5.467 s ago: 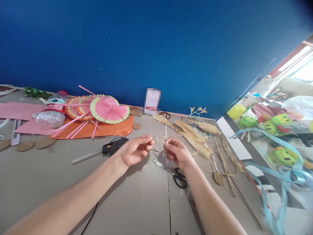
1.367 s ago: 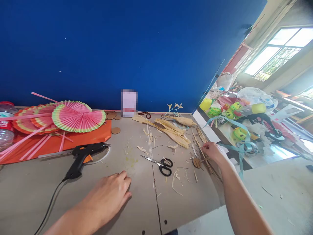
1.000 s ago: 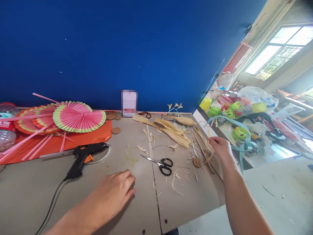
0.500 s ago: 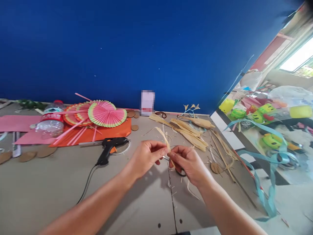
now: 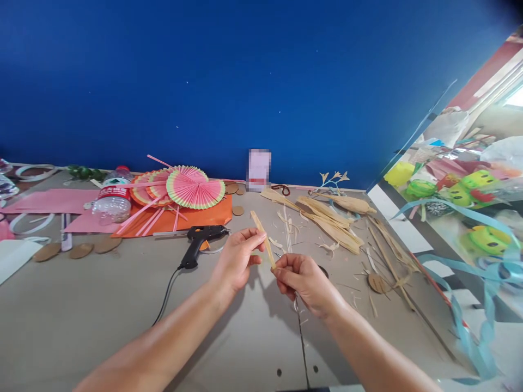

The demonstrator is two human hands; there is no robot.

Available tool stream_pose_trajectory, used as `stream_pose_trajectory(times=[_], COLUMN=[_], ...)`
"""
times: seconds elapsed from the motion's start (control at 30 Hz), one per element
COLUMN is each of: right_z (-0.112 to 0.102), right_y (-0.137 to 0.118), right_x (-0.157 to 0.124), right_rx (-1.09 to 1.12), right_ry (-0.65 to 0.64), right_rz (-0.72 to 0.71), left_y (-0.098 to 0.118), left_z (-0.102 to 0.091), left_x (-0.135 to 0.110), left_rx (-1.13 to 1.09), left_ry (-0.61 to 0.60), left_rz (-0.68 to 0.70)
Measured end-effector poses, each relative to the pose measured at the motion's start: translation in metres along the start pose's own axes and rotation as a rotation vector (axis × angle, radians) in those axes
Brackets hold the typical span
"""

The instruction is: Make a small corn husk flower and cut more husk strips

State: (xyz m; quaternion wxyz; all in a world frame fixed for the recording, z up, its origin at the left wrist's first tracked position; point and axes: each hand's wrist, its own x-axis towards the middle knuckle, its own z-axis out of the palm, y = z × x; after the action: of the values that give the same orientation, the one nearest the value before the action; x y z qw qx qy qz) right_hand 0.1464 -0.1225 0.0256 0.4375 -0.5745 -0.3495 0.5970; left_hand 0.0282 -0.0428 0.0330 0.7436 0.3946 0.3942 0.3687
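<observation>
A narrow strip of dried corn husk [image 5: 268, 250] is stretched between my two hands above the table. My left hand [image 5: 239, 256] pinches it near the middle, between thumb and fingers. Lower down, the thumb and forefinger of my right hand [image 5: 300, 280] grip its near end. The strip tilts, its free far end pointing up and left. Behind my right hand shows a dark ring-like handle [image 5: 323, 271], mostly hidden. Beyond it lie more dried husks [image 5: 333, 223] and thin husk scraps.
Left of my hands rests a black glue gun [image 5: 200, 245] with its cord. Pleated pink paper fans [image 5: 196, 188] lie on orange paper, beside a plastic bottle [image 5: 112, 198]. Cardboard discs [image 5: 378, 283] are scattered about. Blue ribbon [image 5: 482, 326] hangs at right; a blue wall [image 5: 229, 81] stands behind.
My hands have drawn apart along the husk strip, which now looks straighter and flatter. My right hand has moved to its near end. The view has shifted slightly left.
</observation>
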Motion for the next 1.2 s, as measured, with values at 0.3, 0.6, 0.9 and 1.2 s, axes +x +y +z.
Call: stream_pose_trajectory(times=[0.3, 0.6, 0.9, 1.2], right_z=[-0.006, -0.025, -0.066, -0.065], right_y=[-0.004, -0.015, 0.020, 0.029], right_x=[-0.011, -0.010, -0.036, -0.073], right_rx=[-0.199, -0.769, -1.499, -0.589], right_ry=[-0.125, 0.197, 0.265, -0.105], right_rz=[0.018, -0.204, -0.031, 0.278], left_y=[0.004, 0.008, 0.004, -0.003], left_z=[-0.007, -0.009, -0.032, -0.045], left_x=[-0.002, -0.009, -0.026, -0.051], left_rx=[0.145, 0.227, 0.336, 0.355], left_ry=[-0.091, -0.164, -0.236, -0.244], left_rz=[0.042, -0.016, -0.153, -0.209])
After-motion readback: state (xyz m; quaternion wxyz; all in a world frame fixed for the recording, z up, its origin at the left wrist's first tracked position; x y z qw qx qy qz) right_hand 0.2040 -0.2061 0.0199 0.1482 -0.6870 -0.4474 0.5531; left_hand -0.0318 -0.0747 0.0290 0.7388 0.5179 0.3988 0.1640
